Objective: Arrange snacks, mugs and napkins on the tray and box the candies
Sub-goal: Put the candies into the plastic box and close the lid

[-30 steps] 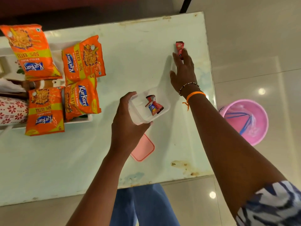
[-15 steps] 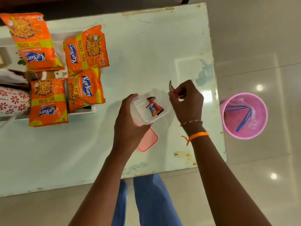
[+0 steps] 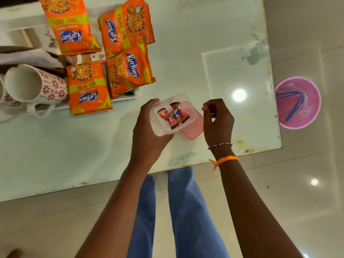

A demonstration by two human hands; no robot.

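My left hand [image 3: 149,135] grips a small clear plastic box [image 3: 158,129] held just above the table's near edge. Red-wrapped candies [image 3: 172,116] lie inside it. My right hand [image 3: 217,121] hovers just right of the box with its fingers loosely curled and nothing visible in them. A pink lid [image 3: 192,127] lies flat on the table, partly under the box. To the left, several orange Kurkure snack packets [image 3: 128,28] rest on a white tray [image 3: 124,97]. A floral mug [image 3: 37,84] lies on its side there, beside white napkins [image 3: 28,56].
The pale glass table [image 3: 186,53] ends close to my legs, and its right edge is near my right hand. A pink bucket [image 3: 297,103] with a blue handle stands on the floor to the right of the table.
My right hand picked a red candy off the far table, carried it back to the box and let it go inside. The box came down over the pink lid.
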